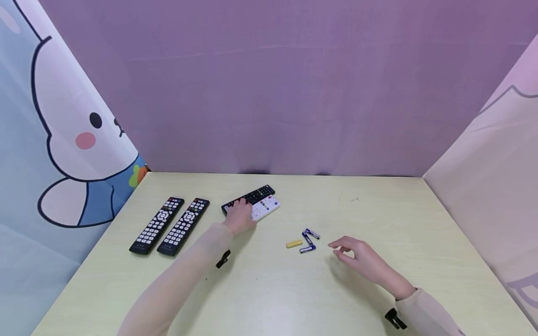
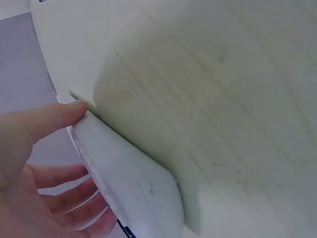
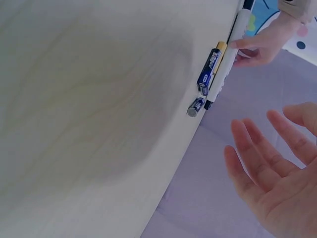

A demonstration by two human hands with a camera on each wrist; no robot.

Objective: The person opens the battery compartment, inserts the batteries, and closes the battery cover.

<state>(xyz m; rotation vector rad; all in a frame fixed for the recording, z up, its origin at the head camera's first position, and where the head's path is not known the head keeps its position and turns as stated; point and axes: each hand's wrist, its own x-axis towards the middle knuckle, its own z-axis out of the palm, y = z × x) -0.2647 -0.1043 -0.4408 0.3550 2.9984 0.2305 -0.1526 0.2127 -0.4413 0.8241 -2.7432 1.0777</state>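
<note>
My left hand point(image 1: 240, 217) holds a white remote control point(image 1: 265, 208), its thumb on the near side and its fingers across the far side. In the left wrist view the remote's pale side point(image 2: 133, 173) lies against the tabletop. A black remote control point(image 1: 260, 192) rests right behind the white one, partly hidden by the hand. Hovering over the table at the right, my right hand point(image 1: 364, 261) holds nothing; its fingers are loosely bent. Just left of it lie several blue batteries point(image 1: 307, 249) and one yellow battery point(image 1: 294, 243).
Two black remote controls, one further left point(image 1: 156, 226) and one beside it point(image 1: 183, 227), lie side by side on the left of the table point(image 1: 260, 298). A purple cloth wall point(image 1: 269, 93) stands behind the table, with printed cloths on both sides.
</note>
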